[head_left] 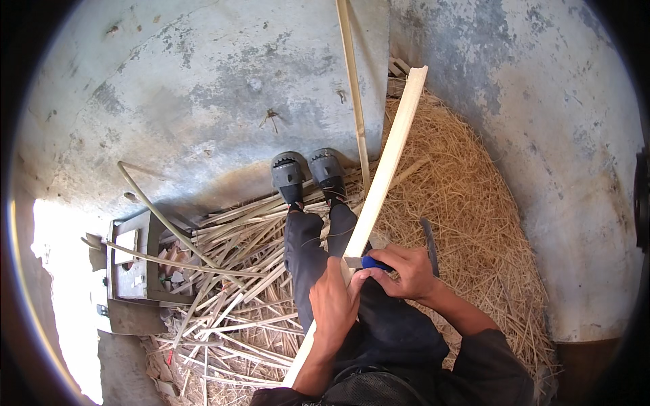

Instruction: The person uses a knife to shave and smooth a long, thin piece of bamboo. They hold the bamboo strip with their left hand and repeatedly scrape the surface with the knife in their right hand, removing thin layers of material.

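A long pale split-bamboo strip [386, 166] slants from the upper right, past my lap, to the lower edge. My left hand [332, 304] is closed around it in front of my thighs. Closed on the blue handle of a small knife [374, 263], my right hand [406, 272] is just to the right of the strip. The short blade lies across the strip, right beside my left fingers. My two hands nearly touch at the thumbs, and part of the blade and grip is hidden by the fingers.
Loose straw-like shavings [467, 189] are heaped at right, with a dark long blade [430, 245] nearby. Thin bamboo slats [250, 233] cover the floor at left, beside an open wooden box [139, 294]. One pole [352, 81] leans on the stained wall [223, 74]. My slippered feet [308, 168] are ahead.
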Tool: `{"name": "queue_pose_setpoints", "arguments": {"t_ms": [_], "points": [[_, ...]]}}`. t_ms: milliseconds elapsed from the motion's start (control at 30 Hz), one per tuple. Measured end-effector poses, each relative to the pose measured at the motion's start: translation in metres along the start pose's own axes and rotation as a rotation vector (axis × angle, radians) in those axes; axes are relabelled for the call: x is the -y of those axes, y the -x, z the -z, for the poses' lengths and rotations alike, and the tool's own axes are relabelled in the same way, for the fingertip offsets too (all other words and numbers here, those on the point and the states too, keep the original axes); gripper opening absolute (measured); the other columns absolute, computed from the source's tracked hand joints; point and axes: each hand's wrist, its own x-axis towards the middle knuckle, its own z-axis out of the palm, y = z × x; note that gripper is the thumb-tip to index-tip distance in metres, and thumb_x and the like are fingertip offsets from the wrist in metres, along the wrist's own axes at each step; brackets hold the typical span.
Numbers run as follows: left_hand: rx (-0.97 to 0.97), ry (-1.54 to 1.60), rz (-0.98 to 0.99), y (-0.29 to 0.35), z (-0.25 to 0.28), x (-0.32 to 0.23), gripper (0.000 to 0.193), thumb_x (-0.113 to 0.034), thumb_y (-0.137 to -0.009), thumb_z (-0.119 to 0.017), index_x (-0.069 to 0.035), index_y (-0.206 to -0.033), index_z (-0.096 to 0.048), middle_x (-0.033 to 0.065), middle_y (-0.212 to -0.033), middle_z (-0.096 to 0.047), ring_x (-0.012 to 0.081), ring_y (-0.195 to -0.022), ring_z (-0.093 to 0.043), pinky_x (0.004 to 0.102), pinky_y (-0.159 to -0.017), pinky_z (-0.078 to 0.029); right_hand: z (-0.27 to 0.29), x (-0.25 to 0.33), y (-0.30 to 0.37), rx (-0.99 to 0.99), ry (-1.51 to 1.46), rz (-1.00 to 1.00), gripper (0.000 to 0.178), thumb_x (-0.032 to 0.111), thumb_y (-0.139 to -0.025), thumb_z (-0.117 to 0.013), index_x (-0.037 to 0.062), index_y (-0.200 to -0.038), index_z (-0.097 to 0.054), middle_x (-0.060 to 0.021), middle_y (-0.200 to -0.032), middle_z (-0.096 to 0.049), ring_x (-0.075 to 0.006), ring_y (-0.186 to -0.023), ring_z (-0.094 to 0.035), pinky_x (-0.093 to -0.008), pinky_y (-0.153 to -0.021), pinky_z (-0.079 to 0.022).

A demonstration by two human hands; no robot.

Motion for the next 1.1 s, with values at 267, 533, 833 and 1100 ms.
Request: {"name": "queue_pose_setpoints", "arguments": {"t_ms": [267,533,833,1100], "points": [[-0.032,-0.038,0.047,-0.003,-0.002,0.006,0.046,-0.045,-0.107,-0.067,-0.002,-0.097,-0.055,0.0262,-0.081,-0.069,0.0506,-0.076,-0.068,0.0565,-0.063,-0.05,0.003,-0.001,-0.006,-0.009,0.089,0.025,0.028,0.031,-0.093,-0.083,0.0059,-0.105,-0.078,-0.0084,-0.082,-0.073,-0.0266,-0.062,-0.071,-0.0359,-0.055,-0.054],[-0.024,-0.069,0.054,-0.002,-0.002,0.009,0.044,-0.042,-0.107,-0.069,-0.002,-0.096,-0.054,0.0264,-0.077,-0.068,0.0506,-0.072,-0.068,0.0564,-0.062,-0.051,0.005,-0.01,-0.009,-0.083,0.147,0.052,0.026,0.034,-0.095,-0.082,0.0101,-0.105,-0.079,-0.0057,-0.079,-0.072,-0.0249,-0.061,-0.07,-0.0367,-0.053,-0.052],[0.092,-0.062,0.12,0.049,-0.001,0.029,0.043,-0.039,-0.107,-0.068,-0.002,-0.093,-0.053,0.0263,-0.076,-0.068,0.0509,-0.071,-0.067,0.0582,-0.061,-0.049,0.056,-0.093,-0.054,-0.334,0.225,-0.047,0.041,0.041,-0.105,-0.073,0.0008,-0.105,-0.08,-0.0094,-0.081,-0.076,-0.0205,-0.063,-0.07,-0.0342,-0.055,-0.051],[0.146,-0.084,0.163,0.074,0.014,0.049,0.041,-0.039,-0.108,-0.065,-0.002,-0.094,-0.055,0.0296,-0.074,-0.067,0.0535,-0.072,-0.067,0.0609,-0.062,-0.049,0.102,-0.166,-0.095,-0.48,0.297,-0.295,0.051,0.053,-0.107,-0.066,0.0041,-0.11,-0.081,-0.0018,-0.068,-0.066,-0.0112,-0.056,-0.056,-0.0304,-0.051,-0.04]]}}
